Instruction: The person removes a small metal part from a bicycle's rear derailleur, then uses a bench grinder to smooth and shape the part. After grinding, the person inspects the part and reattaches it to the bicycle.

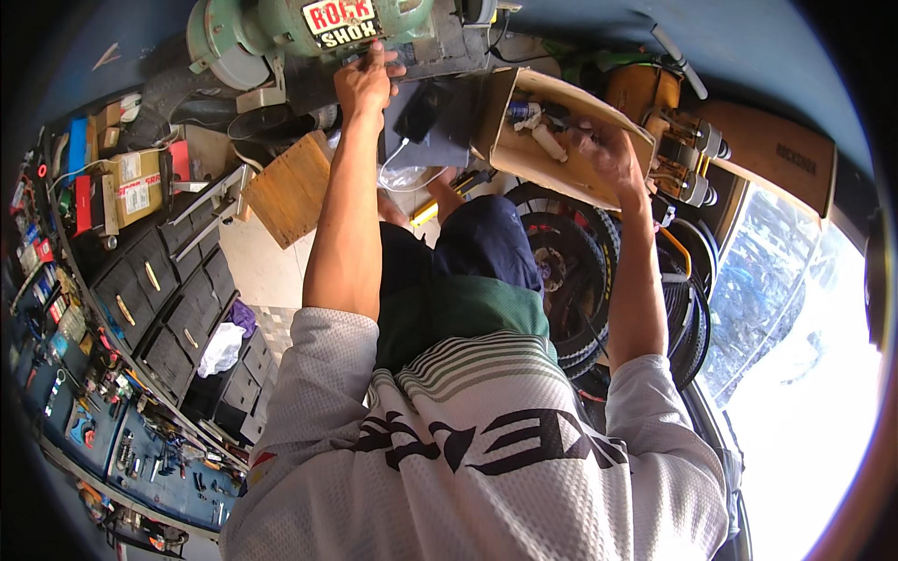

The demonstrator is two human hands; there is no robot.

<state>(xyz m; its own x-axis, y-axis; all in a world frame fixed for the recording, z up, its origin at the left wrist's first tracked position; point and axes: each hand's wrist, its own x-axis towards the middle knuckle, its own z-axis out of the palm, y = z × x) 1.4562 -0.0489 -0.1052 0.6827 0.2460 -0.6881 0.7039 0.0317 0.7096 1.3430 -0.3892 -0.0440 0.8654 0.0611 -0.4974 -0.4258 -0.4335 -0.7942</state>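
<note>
A green bench grinder (281,30) stands at the top of the head view, with a grey wheel on its left end and a sticker on its body. My left hand (365,84) reaches up to the grinder's front, its index finger stretched out against it and the other fingers loosely bent, holding nothing. To the right is an open cardboard box (500,107). My right hand (610,154) is inside it, near a white tube (549,143) and several small items. Shade and blur hide what its fingertips do.
A dark phone (423,114) on a white cable lies between my arms. A wooden box (292,190) is beside my left forearm. Bicycle wheels (599,271) stand below the cardboard box. Black drawers (140,294) and a tool-covered blue bench (164,467) line the left.
</note>
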